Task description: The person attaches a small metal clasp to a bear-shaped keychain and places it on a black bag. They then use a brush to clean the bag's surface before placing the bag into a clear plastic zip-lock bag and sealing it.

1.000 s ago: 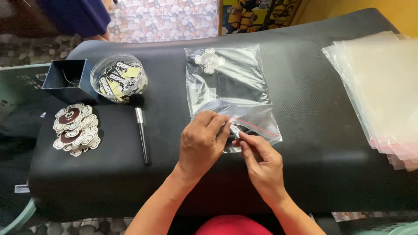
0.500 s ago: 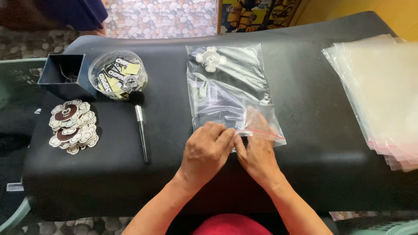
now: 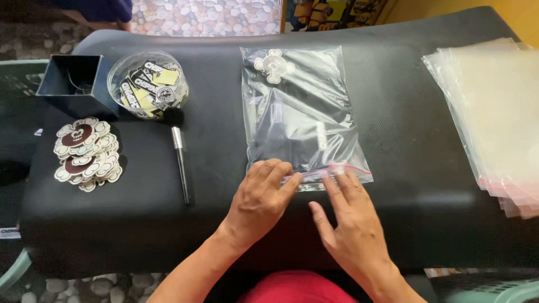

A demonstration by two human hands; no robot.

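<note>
A clear zip bag (image 3: pixel 300 112) lies flat on the black padded surface (image 3: pixel 404 112), with a dark item and a white flower-shaped sticker (image 3: pixel 273 65) inside it. My left hand (image 3: pixel 263 199) presses its fingertips on the bag's near left corner, along the red seal strip. My right hand (image 3: pixel 351 224) lies flat with spread fingers on the near right part of the same strip. Neither hand grips anything.
A stack of clear bags (image 3: pixel 494 112) lies at the right edge. At the left are a pile of flower-shaped stickers (image 3: pixel 85 152), a round clear tub of stickers (image 3: pixel 147 84), a dark square box (image 3: pixel 76 84) and a black brush (image 3: pixel 181 157).
The bag was held up and bunched between both hands; now it lies flat and smoothed out. Both hands have come down onto its near edge and opened out.
</note>
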